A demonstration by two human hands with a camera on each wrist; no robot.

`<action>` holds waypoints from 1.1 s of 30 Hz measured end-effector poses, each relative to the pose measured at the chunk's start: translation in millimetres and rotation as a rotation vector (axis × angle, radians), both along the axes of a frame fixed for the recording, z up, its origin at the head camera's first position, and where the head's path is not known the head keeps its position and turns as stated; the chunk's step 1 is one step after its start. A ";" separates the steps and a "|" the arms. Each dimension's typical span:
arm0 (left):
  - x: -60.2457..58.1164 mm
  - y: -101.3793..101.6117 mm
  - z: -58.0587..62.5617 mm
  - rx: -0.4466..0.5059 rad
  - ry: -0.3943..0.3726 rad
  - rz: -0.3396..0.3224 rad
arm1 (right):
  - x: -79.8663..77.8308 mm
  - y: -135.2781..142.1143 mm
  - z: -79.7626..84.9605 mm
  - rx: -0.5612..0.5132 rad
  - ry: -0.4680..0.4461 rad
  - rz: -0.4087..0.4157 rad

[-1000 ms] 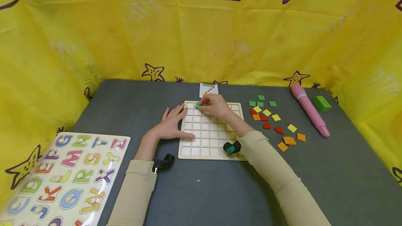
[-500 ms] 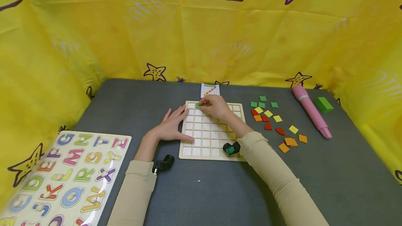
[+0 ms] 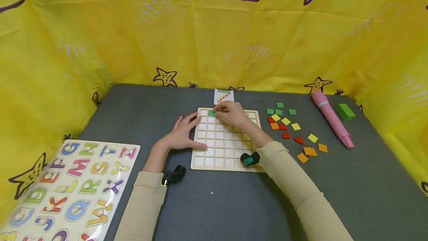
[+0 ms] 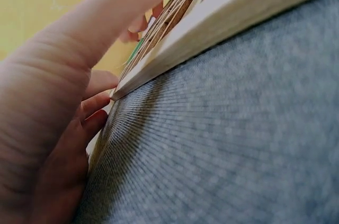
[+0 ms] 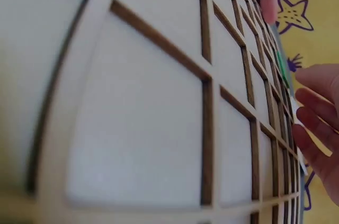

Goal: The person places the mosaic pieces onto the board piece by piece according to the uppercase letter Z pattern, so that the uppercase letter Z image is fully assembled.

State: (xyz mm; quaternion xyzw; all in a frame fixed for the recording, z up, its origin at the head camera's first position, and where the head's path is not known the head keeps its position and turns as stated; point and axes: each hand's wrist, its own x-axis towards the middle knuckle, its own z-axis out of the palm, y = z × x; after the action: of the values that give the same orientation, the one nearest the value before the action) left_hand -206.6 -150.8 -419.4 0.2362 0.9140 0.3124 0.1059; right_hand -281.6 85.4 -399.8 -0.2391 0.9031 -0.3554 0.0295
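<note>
A wooden grid board (image 3: 208,164) with white cells lies in the middle of the table. One green square tile (image 3: 211,112) sits in its top row, second cell from the left. My right hand (image 3: 233,115) hovers over the top rows, fingertips close beside that tile; in the right wrist view its fingers look loosely bent, with a small gap to the green tile (image 5: 282,69). My left hand (image 3: 182,133) spreads along the board's left edge, thumb over the cells and fingers at the upper left corner. A pattern card (image 3: 223,96) lies behind the board.
Right of the board lie loose tiles: several green tiles (image 3: 279,112), yellow tiles (image 3: 295,126), red tiles (image 3: 298,140) and orange tiles (image 3: 302,158). Beyond them are a pink pen-shaped thing (image 3: 332,120) and a green block (image 3: 344,112). A letter puzzle board (image 3: 78,187) lies at left.
My right hand has drawn slightly right, away from the green tile it held at the cell, and more of the tile shows. The left hand stays in place.
</note>
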 end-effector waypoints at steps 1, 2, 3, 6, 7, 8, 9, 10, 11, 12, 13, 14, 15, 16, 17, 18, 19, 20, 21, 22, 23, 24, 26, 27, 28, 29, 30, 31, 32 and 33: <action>0.0 0.3 0.1 -0.008 0.002 -0.003 | -0.1 4.1 1.2 -0.010 -0.007 -0.013; 0.1 0.5 0.4 -0.018 0.006 -0.005 | -0.3 9.1 3.1 -0.022 -0.014 -0.025; 0.4 0.7 0.9 -0.027 0.009 -0.009 | -0.9 15.2 4.8 -0.033 -0.017 -0.036; 0.8 2.8 0.8 -0.063 0.018 -0.020 | -2.9 40.7 8.8 -0.043 -0.021 -0.077; 0.7 3.4 0.7 -0.075 0.021 -0.023 | -3.5 50.5 10.4 -0.040 -0.018 -0.093; 0.5 3.8 0.6 -0.088 0.025 -0.023 | -4.4 60.7 11.6 -0.034 -0.014 -0.106; 0.3 4.1 0.2 -0.099 0.028 -0.024 | -5.3 71.1 12.5 -0.027 -0.012 -0.121; 0.2 4.3 0.0 -0.110 0.031 -0.023 | -6.2 81.5 13.5 -0.015 -0.002 -0.133; 0.0 4.4 -0.4 -0.119 0.033 -0.021 | -6.9 91.8 14.7 -0.002 0.006 -0.149; -0.2 4.5 -1.0 -0.128 0.034 -0.019 | -7.1 101.8 16.0 0.008 0.009 -0.169; -0.1 4.6 -1.3 -0.131 0.034 -0.017 | -7.0 111.3 17.4 0.015 0.007 -0.187; 0.0 4.6 -1.9 -0.135 0.037 -0.016 | -6.8 120.6 18.5 0.022 0.002 -0.204; 0.4 4.7 -2.4 -0.135 0.037 -0.015 | -6.7 129.4 19.2 0.031 0.003 -0.222; 1.0 4.8 -2.3 -0.135 0.037 -0.012 | -6.5 137.6 19.6 0.040 0.001 -0.242; 1.3 5.1 -2.6 -0.133 0.038 -0.011 | -6.2 145.4 19.5 0.047 -0.004 -0.260; 1.5 5.5 -3.0 -0.132 0.039 -0.009 | -6.0 152.7 18.8 0.056 -0.004 -0.273; 2.0 5.0 -2.8 -0.130 0.042 -0.006 | -6.3 158.0 18.2 0.062 -0.004 -0.284; 2.5 4.5 -2.6 -0.130 0.044 -0.002 | -6.7 162.6 17.1 0.071 -0.002 -0.294; 2.9 4.0 -2.7 -0.129 0.045 0.001 | -7.0 166.4 16.0 0.077 0.000 -0.302; 3.1 3.6 -2.7 -0.131 0.046 0.003 | -6.9 169.3 14.9 0.082 -0.005 -0.310; 3.1 3.4 -3.2 -0.131 0.049 0.004 | -6.8 171.7 13.7 0.086 -0.010 -0.312; 3.2 3.2 -3.5 -0.131 0.049 0.005 | -6.6 173.4 12.7 0.087 -0.019 -0.316; 3.5 3.2 -3.9 -0.127 0.049 0.004 | -5.9 175.2 11.0 0.098 -0.038 -0.315; 3.4 3.3 -4.0 -0.127 0.048 0.004 | -5.8 175.9 9.8 0.103 -0.049 -0.313; 3.3 3.6 -4.1 -0.126 0.047 0.004 | -5.4 176.3 8.9 0.108 -0.062 -0.310; 3.1 3.9 -4.3 -0.125 0.048 0.004 | -5.0 176.8 8.1 0.111 -0.075 -0.308; 2.7 4.3 -4.4 -0.124 0.048 0.004 | -4.6 177.3 7.2 0.115 -0.088 -0.309; 2.4 4.7 -4.5 -0.122 0.049 0.003 | -4.2 177.6 6.4 0.119 -0.097 -0.312; 1.9 5.2 -4.6 -0.123 0.050 0.003 | -3.8 177.8 5.6 0.120 -0.106 -0.316; 1.2 5.7 -4.8 -0.127 0.053 0.003 | -3.5 178.1 4.9 0.122 -0.110 -0.321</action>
State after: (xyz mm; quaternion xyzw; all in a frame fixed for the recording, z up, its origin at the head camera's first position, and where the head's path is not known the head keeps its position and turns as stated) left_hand -205.4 -145.1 -424.2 0.2359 0.9349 0.2474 0.0957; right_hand -285.1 263.5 -394.9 -0.0698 0.9465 -0.3128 0.0363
